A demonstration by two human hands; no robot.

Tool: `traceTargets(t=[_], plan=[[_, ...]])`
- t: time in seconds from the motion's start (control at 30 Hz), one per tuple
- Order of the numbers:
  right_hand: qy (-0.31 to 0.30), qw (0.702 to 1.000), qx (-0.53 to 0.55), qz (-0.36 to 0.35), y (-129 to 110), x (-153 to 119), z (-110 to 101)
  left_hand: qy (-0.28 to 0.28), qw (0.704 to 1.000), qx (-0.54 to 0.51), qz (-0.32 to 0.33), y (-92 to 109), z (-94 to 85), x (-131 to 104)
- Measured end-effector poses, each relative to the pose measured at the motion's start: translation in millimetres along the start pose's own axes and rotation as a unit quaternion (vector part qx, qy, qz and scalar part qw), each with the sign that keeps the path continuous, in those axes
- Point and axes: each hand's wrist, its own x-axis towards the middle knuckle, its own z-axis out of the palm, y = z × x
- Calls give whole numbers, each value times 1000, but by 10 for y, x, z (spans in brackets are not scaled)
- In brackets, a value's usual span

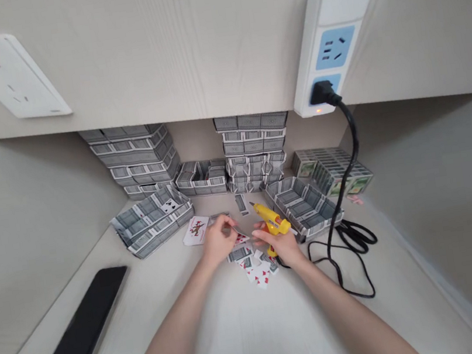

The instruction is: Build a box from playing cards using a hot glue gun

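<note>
My left hand point(219, 242) is closed, pinching the edge of a playing card point(241, 238) with red marks over the desk. To its right, my right hand point(282, 246) is wrapped round the handle of a yellow hot glue gun point(271, 219), its nozzle pointing up and left. The fingers partly hide the grip. Beside my left hand lies a stack of cards with a joker point(196, 230) on top. Cut card pieces point(259, 273) are scattered just below both hands. A small grey card strip point(241, 204) lies beyond the nozzle.
Open trays made of folded cards stand left point(154, 222) and right point(305, 205). Stacked card boxes point(135, 156) and a card tower point(255, 150) stand behind. A black phone point(87, 318) lies at left. The black cord point(352, 136) hangs from a power strip point(333, 38) and coils at right.
</note>
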Motion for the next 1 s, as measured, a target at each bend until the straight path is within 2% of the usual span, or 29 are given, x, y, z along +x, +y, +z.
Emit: traceTargets(t=[0.1,0.27,0.4,0.53,0.6,0.67,0.73,0.77,0.83,0.93,1.0], plan=[[-2,998,-56,-29,-4,-12,9,-15,992,114,44,13,41,-66],[0,991,-98,-91,59,0,-6,2,990,130,48,32,70,-79],[39,988,-96,-113,89,30,-18,-12,997,65,30,52,87,-74],[92,984,-85,-126,36,22,-14,-35,999,-34,-19,89,93,-66],[99,983,-86,-130,-5,1,-13,-77,990,-102,-58,100,103,-66],[98,982,-88,-135,-35,-17,-17,-142,969,-168,-108,96,125,-69],[98,982,-88,-136,-52,-24,-27,-170,954,-197,-149,77,150,-70],[95,983,-86,-130,-58,-23,-34,-159,955,-193,-160,64,160,-68],[83,989,-73,-102,-73,-16,-51,-99,971,-154,-154,37,163,-52],[65,995,-44,-57,-117,-23,-76,5,992,-73,-106,1,119,-7],[57,996,-44,-44,-154,-51,-86,49,995,-34,-82,-22,72,21]])
